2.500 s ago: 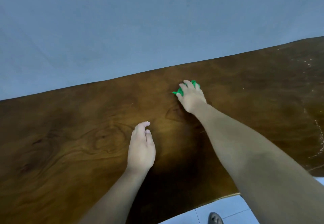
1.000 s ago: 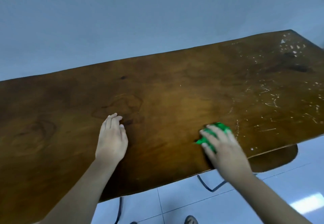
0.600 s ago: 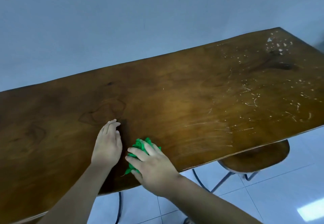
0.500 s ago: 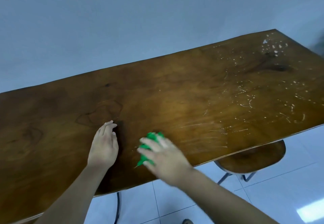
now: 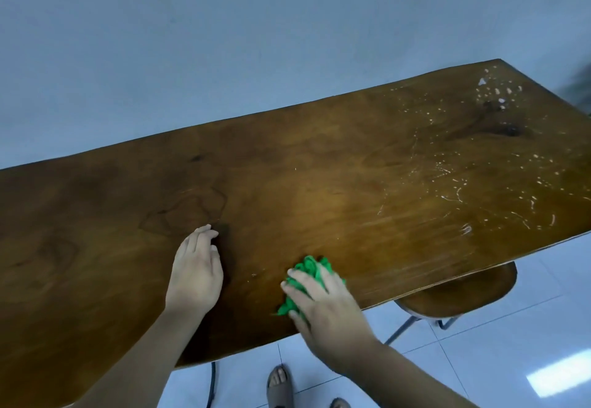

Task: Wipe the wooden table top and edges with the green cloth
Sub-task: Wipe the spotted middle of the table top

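Observation:
The wooden table runs from lower left to upper right, dark brown with a grain pattern. Pale streaks and white specks cover its right end. A bunched green cloth lies on the top close to the near edge, and my right hand presses down on it with fingers spread over it. Flat on the wood to the left of the cloth rests my left hand, fingers together, holding nothing.
A pale blue wall rises behind the far edge. A round wooden stool on metal legs stands under the near edge at the right. Below are white floor tiles and my sandalled foot.
My right hand has slid the cloth to the right along the near edge, away from my left hand. The left hand has stayed flat in place.

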